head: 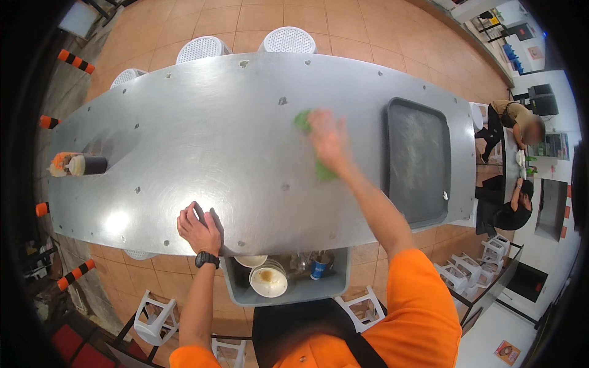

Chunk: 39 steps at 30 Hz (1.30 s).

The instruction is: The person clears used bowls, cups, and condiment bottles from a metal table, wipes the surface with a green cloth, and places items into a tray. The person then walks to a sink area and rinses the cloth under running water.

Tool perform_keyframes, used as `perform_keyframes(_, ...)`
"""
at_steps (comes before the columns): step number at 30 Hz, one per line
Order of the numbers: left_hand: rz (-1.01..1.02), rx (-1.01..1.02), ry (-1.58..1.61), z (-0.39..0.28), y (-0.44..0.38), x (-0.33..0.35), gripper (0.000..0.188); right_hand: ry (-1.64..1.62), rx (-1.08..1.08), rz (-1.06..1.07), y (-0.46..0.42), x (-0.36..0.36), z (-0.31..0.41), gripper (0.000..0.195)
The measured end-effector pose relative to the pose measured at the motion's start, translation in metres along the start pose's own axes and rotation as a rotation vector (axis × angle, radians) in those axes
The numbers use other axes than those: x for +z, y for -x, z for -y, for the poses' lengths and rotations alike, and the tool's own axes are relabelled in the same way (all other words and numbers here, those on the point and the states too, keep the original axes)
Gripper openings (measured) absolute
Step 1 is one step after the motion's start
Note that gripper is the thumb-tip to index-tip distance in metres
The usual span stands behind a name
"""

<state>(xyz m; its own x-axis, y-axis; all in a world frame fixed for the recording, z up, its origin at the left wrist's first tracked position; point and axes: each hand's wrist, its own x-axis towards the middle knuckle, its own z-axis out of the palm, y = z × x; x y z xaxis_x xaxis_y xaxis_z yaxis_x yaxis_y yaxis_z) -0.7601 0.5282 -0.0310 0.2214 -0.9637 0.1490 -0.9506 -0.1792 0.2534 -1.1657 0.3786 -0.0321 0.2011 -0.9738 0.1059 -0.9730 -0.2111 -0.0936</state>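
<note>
My right hand [329,140], blurred, presses a green cloth [326,171] on the stainless steel tabletop [221,124], right of the middle. Parts of the cloth show above and below the fingers. My left hand [200,230], with a black watch on the wrist, rests on the near edge of the metal, fingers a little bent and thumb apart, holding nothing. A grey tray [416,161] lies right of my right hand, with a small white scrap [445,195] on it. Just below the near edge stands a grey tub [290,300] with stacked bowls [268,281] and a blue cup [319,268].
Sauce bottles [87,165] stand at the table's left end. White plastic stools [290,40] line the far side, and another stool [156,317] is at the lower left. Two people, one in a tan shirt [517,115] and one in black [508,207], are at another table on the right.
</note>
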Motion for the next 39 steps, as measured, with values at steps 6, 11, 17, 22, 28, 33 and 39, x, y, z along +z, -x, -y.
perform_keyframes(6, 0.075, 0.002, 0.026, -0.009, -0.002, 0.008, 0.053, 0.089, 0.659, -0.251, -0.094, 0.019, -0.235, 0.056)
perform_keyframes(11, 0.102, 0.044, 0.039, -0.016, -0.01, 0.009, 0.055, -0.003, 0.333, -0.338, -0.151, 0.047, -0.181, 0.049)
perform_keyframes(17, 0.102, -0.031, -0.014, 0.003, 0.002, 0.0, 0.053, -0.272, -0.351, -0.119, -0.165, 0.041, 0.1, 0.049)
perform_keyframes(22, 0.052, 0.094, 0.072, -0.014, -0.016, 0.01, 0.056, 0.034, -0.004, -0.537, -0.126, 0.06, -0.187, 0.052)
perform_keyframes(28, 0.044, 0.027, 0.018, -0.008, -0.01, 0.002, 0.058, -0.113, 0.173, -0.296, -0.18, 0.051, -0.062, 0.054)
perform_keyframes(33, 0.044, 0.01, 0.068, -0.002, -0.005, 0.002, 0.055, 0.031, -0.539, 0.148, -0.072, -0.004, 0.161, 0.059)
perform_keyframes(39, -0.009, -0.001, 0.187, 0.003, -0.01, 0.0, 0.052, -0.29, -0.856, 0.593, 0.127, -0.03, 0.12, 0.075)
